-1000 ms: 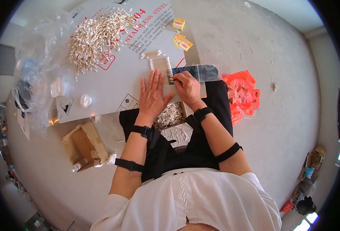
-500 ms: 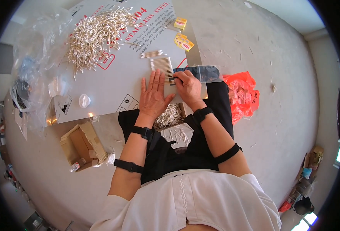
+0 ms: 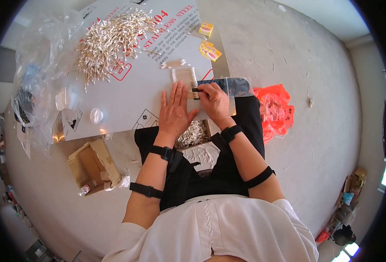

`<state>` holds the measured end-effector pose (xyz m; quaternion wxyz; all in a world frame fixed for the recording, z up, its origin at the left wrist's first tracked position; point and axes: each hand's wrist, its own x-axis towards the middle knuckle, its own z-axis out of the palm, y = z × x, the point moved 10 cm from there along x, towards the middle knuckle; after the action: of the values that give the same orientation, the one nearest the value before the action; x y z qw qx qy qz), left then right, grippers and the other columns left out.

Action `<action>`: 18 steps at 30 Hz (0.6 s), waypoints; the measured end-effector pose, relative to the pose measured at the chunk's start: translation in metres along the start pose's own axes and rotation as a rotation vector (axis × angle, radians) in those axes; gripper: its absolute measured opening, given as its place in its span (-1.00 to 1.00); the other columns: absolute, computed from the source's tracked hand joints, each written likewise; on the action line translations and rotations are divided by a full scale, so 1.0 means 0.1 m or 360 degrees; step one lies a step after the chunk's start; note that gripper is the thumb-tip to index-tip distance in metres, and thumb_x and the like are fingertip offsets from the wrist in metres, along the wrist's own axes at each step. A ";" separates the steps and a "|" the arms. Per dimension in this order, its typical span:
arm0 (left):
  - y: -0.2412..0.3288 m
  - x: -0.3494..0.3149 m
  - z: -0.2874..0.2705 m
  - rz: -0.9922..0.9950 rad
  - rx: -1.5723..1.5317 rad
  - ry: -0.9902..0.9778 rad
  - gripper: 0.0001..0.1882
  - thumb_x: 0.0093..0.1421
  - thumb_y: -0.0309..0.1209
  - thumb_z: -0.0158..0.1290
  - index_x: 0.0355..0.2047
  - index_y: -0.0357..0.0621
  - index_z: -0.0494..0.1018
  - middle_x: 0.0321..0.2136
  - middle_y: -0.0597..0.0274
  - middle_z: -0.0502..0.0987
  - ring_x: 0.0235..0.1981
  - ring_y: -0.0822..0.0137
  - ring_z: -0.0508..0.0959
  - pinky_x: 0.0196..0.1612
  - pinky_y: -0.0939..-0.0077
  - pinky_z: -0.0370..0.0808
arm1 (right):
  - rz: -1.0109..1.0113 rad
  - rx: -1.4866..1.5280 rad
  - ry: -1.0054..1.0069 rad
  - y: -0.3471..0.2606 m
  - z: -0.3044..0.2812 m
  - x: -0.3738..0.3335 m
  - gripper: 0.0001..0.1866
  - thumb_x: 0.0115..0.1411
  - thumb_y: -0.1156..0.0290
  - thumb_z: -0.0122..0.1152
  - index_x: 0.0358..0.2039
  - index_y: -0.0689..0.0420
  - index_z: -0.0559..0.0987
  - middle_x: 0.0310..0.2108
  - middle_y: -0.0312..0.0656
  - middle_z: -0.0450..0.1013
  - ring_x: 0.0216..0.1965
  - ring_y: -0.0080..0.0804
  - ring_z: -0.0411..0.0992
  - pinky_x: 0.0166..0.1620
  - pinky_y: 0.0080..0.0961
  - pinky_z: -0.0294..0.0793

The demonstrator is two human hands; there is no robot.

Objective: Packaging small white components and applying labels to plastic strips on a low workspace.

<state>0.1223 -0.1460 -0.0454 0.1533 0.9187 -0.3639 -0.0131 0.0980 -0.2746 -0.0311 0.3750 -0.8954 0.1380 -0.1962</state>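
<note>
A row of cotton swabs (image 3: 183,75) lies side by side on the grey sheet-covered table (image 3: 134,94). My left hand (image 3: 174,109) rests flat with its fingers stretched over the near end of that row. Beside the row's right end, my right hand (image 3: 215,101) pinches a small dark object (image 3: 196,90); its kind is too small to make out. A dark strip under clear film (image 3: 234,86) extends rightward from beneath the right hand. Just beyond the row sits a smaller group of cotton swabs (image 3: 173,63).
A large heap of cotton swabs (image 3: 114,41) and a clear plastic bag (image 3: 44,56) occupy the far left. Yellow packets (image 3: 209,50) lie far right. An open box of swabs (image 3: 193,134) is by my lap, a red bag (image 3: 275,109) right, a cardboard box (image 3: 92,163) on the floor.
The whole view has shifted very slightly. Both hands keep the same place and grip over the swab row.
</note>
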 end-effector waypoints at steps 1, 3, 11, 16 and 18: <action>0.00 0.00 0.00 0.0000 0.0000 0.0001 -0.13 0.19 0.07 -0.01 0.34 -0.18 -0.02 0.38 0.08 -0.05 0.40 0.16 -0.06 0.38 0.00 -0.19 | 0.0072 0.0075 0.0049 0.04 -0.03 0.02 -0.90 0.06 0.41 0.21 -0.37 0.00 0.62 -0.43 -0.21 0.46 -0.36 -0.15 0.49 -0.34 -0.28 0.48; 0.01 0.00 0.00 -0.0001 0.0001 0.0002 -0.13 0.19 0.07 -0.01 0.34 -0.18 -0.02 0.38 0.09 -0.05 0.40 0.16 -0.06 0.38 0.00 -0.19 | 0.0062 0.0047 0.0041 0.04 -0.03 0.08 -0.89 0.06 0.42 0.21 -0.36 0.00 0.63 -0.42 -0.21 0.47 -0.35 -0.15 0.50 -0.33 -0.29 0.49; 0.00 0.01 0.01 -0.0011 0.0002 -0.0006 -0.12 0.18 0.08 -0.01 0.34 -0.16 -0.01 0.38 0.10 -0.04 0.40 0.17 -0.06 0.38 0.00 -0.19 | 0.0053 -0.0065 -0.0022 0.04 0.02 0.15 -0.87 0.05 0.40 0.20 -0.35 -0.02 0.64 -0.42 -0.24 0.47 -0.33 -0.17 0.50 -0.31 -0.29 0.49; -0.01 0.00 0.00 -0.0011 -0.0009 0.0006 -0.13 0.18 0.07 0.00 0.34 -0.17 0.00 0.38 0.10 -0.04 0.40 0.16 -0.06 0.38 0.01 -0.19 | -0.0027 -0.0136 -0.0079 0.02 0.06 0.15 -0.89 0.07 0.38 0.19 -0.38 -0.03 0.64 -0.44 -0.25 0.47 -0.34 -0.18 0.50 -0.32 -0.29 0.49; -0.01 0.01 -0.01 -0.0010 -0.0009 0.0011 -0.13 0.18 0.07 -0.01 0.34 -0.18 0.00 0.38 0.09 -0.04 0.40 0.15 -0.06 0.38 0.01 -0.19 | -0.0034 -0.0096 -0.0070 0.02 0.05 0.13 -0.90 0.07 0.38 0.19 -0.39 -0.03 0.64 -0.44 -0.24 0.47 -0.34 -0.18 0.50 -0.33 -0.28 0.49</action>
<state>0.1234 -0.1456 -0.0447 0.1571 0.9194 -0.3603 -0.0113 0.1121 -0.2779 -0.0324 0.3486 -0.9119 0.1259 -0.1761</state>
